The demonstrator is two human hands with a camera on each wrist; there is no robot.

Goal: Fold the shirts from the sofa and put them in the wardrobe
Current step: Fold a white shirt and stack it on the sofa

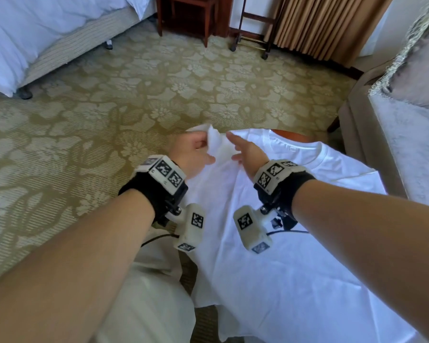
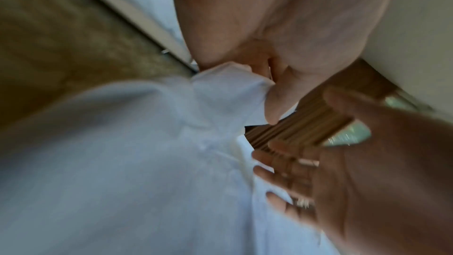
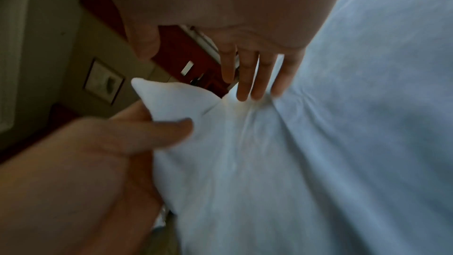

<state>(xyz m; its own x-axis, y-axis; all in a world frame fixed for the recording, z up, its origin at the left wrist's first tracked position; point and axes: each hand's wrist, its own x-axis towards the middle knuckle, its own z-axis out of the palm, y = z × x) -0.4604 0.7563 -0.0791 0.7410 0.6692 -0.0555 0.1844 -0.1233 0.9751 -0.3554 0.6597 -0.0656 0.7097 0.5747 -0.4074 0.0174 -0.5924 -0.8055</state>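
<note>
A white T-shirt (image 1: pixel 295 243) lies spread over a small round wooden table (image 1: pixel 292 136), collar at the far side. My left hand (image 1: pixel 196 152) pinches the shirt's left sleeve (image 1: pixel 214 142) between thumb and fingers and holds it raised; the same pinch on the sleeve (image 2: pixel 228 92) shows in the left wrist view. My right hand (image 1: pixel 245 152) is beside it, fingers straight, fingertips (image 3: pixel 255 92) touching the cloth at the shoulder (image 3: pixel 245 115). The rest of the shirt (image 3: pixel 355 143) lies flat under that hand.
A bed (image 1: pixel 35 33) with white bedding stands at the far left, a dark wooden chair (image 1: pixel 186 16) and a luggage rack (image 1: pixel 253 26) at the back before tan curtains (image 1: pixel 327 23). A grey sofa (image 1: pixel 406 134) is at the right. Patterned carpet (image 1: pixel 134 95) covers the floor.
</note>
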